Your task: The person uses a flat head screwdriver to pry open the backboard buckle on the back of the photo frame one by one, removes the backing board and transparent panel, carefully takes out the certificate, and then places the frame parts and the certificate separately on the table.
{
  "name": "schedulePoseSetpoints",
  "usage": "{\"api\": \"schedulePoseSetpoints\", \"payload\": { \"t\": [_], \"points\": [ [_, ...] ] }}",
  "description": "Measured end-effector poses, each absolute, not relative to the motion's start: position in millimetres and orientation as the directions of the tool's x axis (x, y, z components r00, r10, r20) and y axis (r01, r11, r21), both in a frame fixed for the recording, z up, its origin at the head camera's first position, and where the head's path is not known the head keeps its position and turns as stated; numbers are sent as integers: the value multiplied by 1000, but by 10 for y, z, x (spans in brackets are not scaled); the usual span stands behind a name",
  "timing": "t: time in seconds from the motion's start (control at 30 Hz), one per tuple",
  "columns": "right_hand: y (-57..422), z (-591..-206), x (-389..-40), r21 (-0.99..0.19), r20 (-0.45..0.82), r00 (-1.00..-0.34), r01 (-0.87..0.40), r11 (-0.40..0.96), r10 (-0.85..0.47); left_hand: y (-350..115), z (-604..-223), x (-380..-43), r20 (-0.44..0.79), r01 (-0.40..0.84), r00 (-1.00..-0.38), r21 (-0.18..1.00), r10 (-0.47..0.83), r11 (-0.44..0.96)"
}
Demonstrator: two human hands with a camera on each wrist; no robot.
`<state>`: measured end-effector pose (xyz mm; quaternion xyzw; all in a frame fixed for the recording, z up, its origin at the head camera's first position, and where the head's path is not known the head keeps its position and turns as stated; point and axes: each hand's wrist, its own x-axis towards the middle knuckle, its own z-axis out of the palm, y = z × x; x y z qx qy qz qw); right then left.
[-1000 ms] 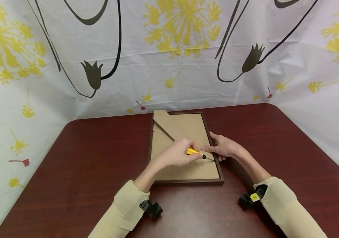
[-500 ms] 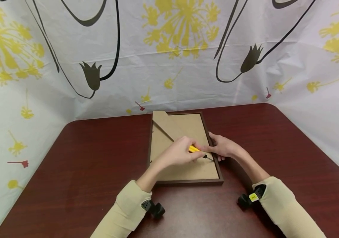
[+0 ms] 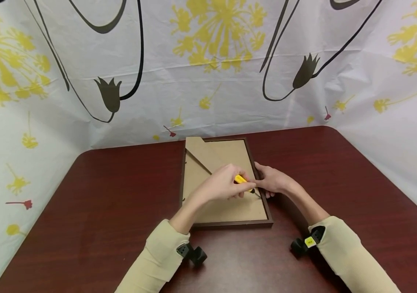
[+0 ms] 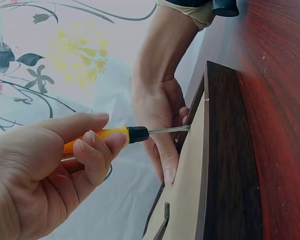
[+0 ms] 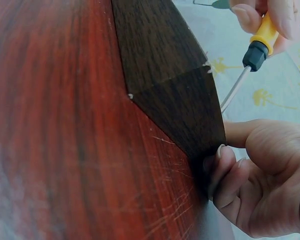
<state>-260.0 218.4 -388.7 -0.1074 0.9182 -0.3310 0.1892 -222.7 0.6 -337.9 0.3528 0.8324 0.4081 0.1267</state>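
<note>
A picture frame (image 3: 230, 224) with a dark wood-grain edge lies back side up on the table, its tan backing board (image 3: 245, 209) showing. My left hand (image 3: 221, 185) holds a screwdriver (image 4: 138, 134) by its yellow handle, over the board. In the left wrist view the metal shaft runs to the inner edge of the frame's right side, tip right at the board's margin. My right hand (image 3: 276, 180) grips that same side, thumb over the board and fingers around the outside, as the right wrist view shows. A small bent metal tab (image 4: 165, 217) stands up from the backing.
A tan stand flap (image 3: 200, 151) slants across the backing from its far left corner. Small dark tabs line the frame's left inner edge. The reddish-brown table (image 3: 120, 195) spreads around the frame, and a patterned white sheet (image 3: 157, 81) hangs behind it.
My left hand has lifted the handle end of the screwdriver slightly, so it tilts more steeply, its tip staying near the frame's right inner edge. The right hand keeps its grip.
</note>
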Motion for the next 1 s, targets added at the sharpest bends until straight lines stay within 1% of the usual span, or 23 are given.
{"api": "schedulePoseSetpoints", "payload": {
  "t": [0.17, 0.3, 0.53, 0.77, 1.0],
  "points": [
    [2187, -3876, -2585, -664, -271, -903, -75, 744, -334, 70, -3374, -2233, 115, 498, -702, 785, 703, 368],
    [2184, -3874, -2583, -678, -241, -901, -109, 727, -360, 149, -3348, -2231, 142, 527, -686, 773, 713, 353],
    [2187, -3887, -2590, -694, -188, -902, -157, 703, -387, 282, -3282, -2183, 132, 557, -702, 715, 700, 423],
    [2195, -3900, -2573, -740, -121, -886, -220, 636, -447, 396, -3227, -2148, 122, 613, -711, 590, 693, 525],
    [2197, -3854, -2529, -784, -72, -840, -286, 551, -538, 475, -3188, -2133, 114, 599, -729, 582, 675, 549]
  ]
}}
